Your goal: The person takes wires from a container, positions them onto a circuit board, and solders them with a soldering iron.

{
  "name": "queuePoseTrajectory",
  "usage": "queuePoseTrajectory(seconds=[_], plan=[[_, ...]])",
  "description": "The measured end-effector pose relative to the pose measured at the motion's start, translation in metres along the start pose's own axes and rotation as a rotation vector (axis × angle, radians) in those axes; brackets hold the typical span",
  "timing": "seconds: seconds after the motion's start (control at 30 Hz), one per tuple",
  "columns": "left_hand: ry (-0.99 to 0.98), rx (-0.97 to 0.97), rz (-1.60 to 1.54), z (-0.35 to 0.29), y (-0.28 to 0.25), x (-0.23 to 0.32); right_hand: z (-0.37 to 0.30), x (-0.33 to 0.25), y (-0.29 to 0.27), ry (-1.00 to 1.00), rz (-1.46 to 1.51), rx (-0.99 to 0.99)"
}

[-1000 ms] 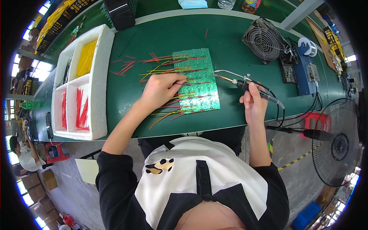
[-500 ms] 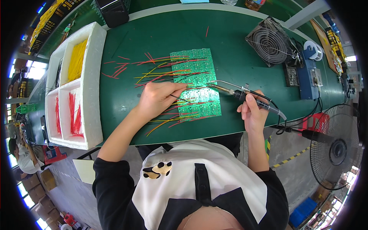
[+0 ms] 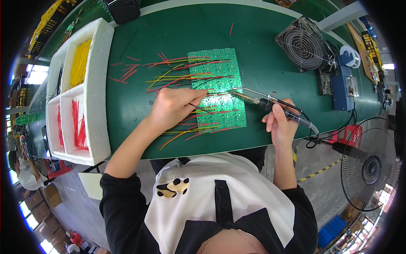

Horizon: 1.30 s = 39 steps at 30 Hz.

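A panel of green circuit boards (image 3: 230,118) lies on the green bench top, with red, yellow and black wires (image 3: 175,78) running off its left side. My left hand (image 3: 171,108) rests over the panel's left edge, thumb and forefinger pinched on a thin black wire (image 3: 200,109). The wire's other end shows past the fingertips, close to the iron's tip. My right hand (image 3: 281,127) grips a soldering iron (image 3: 265,104) like a pen. Its tip touches or nearly touches the middle of the panel. A thin bent metal tube (image 3: 253,93) runs along the iron to the tip.
On the left stands a white foam tray (image 3: 101,97) of yellow, black and red wires. Loose red wire pieces (image 3: 128,73) lie beside it. A small fan (image 3: 302,48), a solder spool (image 3: 351,58) and a blue unit (image 3: 341,84) stand at right; a larger fan (image 3: 372,165) is below them.
The bench and its contents shift slightly in the picture as the view moves. Both hands keep their holds, and the iron's tip stays at about the same place on the panel.
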<state>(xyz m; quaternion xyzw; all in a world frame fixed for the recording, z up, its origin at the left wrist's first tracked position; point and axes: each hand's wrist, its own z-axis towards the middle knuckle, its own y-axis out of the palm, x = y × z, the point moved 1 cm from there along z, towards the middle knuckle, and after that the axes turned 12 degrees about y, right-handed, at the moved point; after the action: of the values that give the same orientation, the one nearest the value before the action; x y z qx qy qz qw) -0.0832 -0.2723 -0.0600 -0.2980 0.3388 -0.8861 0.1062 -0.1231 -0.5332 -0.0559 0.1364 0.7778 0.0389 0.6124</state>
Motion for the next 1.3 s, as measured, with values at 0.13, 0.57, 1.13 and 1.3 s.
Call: queuePoseTrajectory(seconds=[0.13, 0.57, 1.13, 1.3], plan=[[0.002, -0.002, 0.003, -0.001, 0.000, 0.000, -0.002, 0.000, 0.000, 0.003, 0.008, -0.012], [-0.008, 0.018, -0.004, 0.000, 0.001, 0.000, -0.001, 0.000, 0.000, -0.014, -0.035, -0.020], [0.004, 0.039, -0.004, 0.000, 0.001, 0.000, -0.003, -0.002, -0.003, -0.032, 0.103, -0.008], [-0.028, -0.033, 0.072, 0.001, -0.004, 0.005, -0.010, -0.006, -0.010, -0.054, 0.150, 0.055]])
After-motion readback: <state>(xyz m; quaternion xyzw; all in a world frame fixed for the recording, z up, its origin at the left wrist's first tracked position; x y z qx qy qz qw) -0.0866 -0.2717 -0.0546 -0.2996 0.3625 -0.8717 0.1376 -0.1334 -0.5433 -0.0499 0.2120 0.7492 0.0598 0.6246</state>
